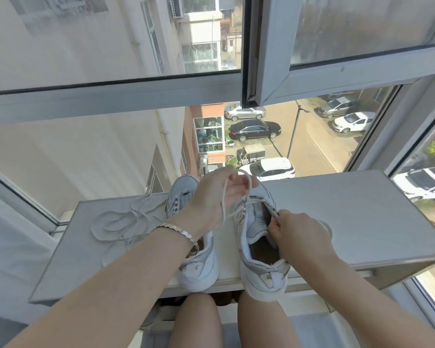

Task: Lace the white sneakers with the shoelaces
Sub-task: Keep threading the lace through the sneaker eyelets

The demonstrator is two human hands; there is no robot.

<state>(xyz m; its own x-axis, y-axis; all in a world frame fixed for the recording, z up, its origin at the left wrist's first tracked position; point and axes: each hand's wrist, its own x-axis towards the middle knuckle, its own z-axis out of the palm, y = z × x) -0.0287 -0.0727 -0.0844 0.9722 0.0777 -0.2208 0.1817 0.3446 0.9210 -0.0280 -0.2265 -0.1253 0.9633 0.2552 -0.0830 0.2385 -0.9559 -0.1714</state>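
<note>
Two white sneakers stand side by side on a white sill board [349,222], heels toward me. The right sneaker [259,257] has a white shoelace [255,201] threaded across its front eyelets. My left hand [219,194] is raised above the shoes and pinches one end of that lace, which loops up over my fingers. My right hand [294,231] pinches the other end beside the sneaker's tongue. The left sneaker [199,264] is partly hidden under my left wrist and shows no lace. A second loose shoelace [118,224] lies coiled on the board to the left.
The board sits against an open window [266,59] high above a street with parked cars. Its front edge [224,287] runs just beyond my knees [256,320]. A metal bracelet [183,234] is on my left wrist.
</note>
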